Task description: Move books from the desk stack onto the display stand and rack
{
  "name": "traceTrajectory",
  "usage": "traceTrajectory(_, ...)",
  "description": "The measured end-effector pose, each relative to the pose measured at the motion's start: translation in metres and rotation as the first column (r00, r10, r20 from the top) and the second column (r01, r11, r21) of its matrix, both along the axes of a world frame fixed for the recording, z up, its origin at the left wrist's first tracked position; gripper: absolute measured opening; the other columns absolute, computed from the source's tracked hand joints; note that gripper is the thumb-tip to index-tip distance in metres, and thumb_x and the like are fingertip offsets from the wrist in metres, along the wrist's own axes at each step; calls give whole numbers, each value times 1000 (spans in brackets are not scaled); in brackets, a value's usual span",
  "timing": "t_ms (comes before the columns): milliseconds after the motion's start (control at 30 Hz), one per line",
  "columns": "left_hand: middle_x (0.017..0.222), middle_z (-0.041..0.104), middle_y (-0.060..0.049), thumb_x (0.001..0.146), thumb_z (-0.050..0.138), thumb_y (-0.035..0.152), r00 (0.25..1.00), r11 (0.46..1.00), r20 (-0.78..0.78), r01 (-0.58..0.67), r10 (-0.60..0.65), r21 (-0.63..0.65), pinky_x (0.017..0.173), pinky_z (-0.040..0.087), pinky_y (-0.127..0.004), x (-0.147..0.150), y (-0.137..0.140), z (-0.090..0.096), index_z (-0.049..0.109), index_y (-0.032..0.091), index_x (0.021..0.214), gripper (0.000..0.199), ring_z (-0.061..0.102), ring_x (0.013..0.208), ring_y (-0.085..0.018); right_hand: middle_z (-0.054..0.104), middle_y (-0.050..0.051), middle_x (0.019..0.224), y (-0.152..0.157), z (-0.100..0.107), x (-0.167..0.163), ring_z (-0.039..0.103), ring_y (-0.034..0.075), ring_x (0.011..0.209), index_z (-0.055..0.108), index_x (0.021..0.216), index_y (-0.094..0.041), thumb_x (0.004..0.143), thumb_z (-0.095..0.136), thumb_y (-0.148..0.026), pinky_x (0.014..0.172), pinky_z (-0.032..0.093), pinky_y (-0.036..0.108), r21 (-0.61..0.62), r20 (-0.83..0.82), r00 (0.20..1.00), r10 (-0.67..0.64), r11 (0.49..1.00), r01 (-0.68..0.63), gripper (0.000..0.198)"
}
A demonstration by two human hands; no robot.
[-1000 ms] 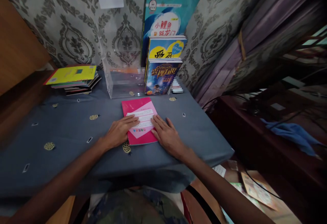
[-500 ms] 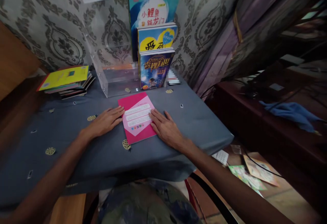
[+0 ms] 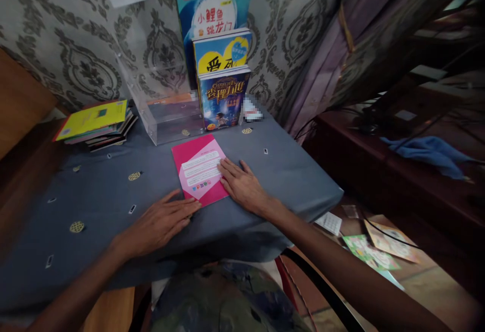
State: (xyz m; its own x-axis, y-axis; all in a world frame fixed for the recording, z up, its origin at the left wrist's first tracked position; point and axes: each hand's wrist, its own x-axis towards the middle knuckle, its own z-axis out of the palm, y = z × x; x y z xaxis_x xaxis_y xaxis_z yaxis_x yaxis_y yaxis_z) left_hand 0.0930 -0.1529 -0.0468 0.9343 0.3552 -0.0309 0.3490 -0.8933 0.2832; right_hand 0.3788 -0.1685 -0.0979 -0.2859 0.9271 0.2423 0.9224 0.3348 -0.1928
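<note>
A pink book lies flat on the cloth-covered table, its printed text upside down to me. My right hand rests flat on the book's right edge with fingers stretched out. My left hand is at the near left corner of the book, fingers extended and the tips touching its lower edge. Beyond the book stands a clear acrylic rack. At its right side, books stand upright in steps, with a dark blue book in front.
A stack of thin books topped by a yellow one lies at the table's left. The patterned tablecloth hangs over the front edge. To the right are a dark red bench with a blue cloth, and papers on the floor.
My left hand has moved from the book's left edge down toward me, to its near left corner. My right hand stays on the right edge. The view has shifted slightly.
</note>
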Motion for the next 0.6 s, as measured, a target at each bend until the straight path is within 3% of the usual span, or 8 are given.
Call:
traceTrajectory(167,151,51,0,108,32,33,999,998,2,53,-53,-23,126,23,-44,29,8,0,41,27,151,44,47,141,-15,47,15,153,0,1,1,39,26,146,48,147,-12,104,33,-25,118,32,57,-4,2,1000,2,1000,-2,47)
traceTrajectory(400,148,56,-3,108,30,30,992,996,88,87,-86,-14,124,29,-42,60,17,-15,47,23,146,42,49,138,-15,48,16,152,-6,11,-1,38,27,147,51,143,-10,105,33,-24,119,30,59,-42,-84,996,0,999,-4,45)
traceTrajectory(600,144,59,-8,106,38,30,977,993,185,114,-105,-35,124,30,-46,55,18,-25,51,21,143,40,49,139,-19,46,20,154,-37,10,-35,34,26,149,40,151,-6,105,36,-47,120,37,45,-3,-225,956,188,981,-194,61)
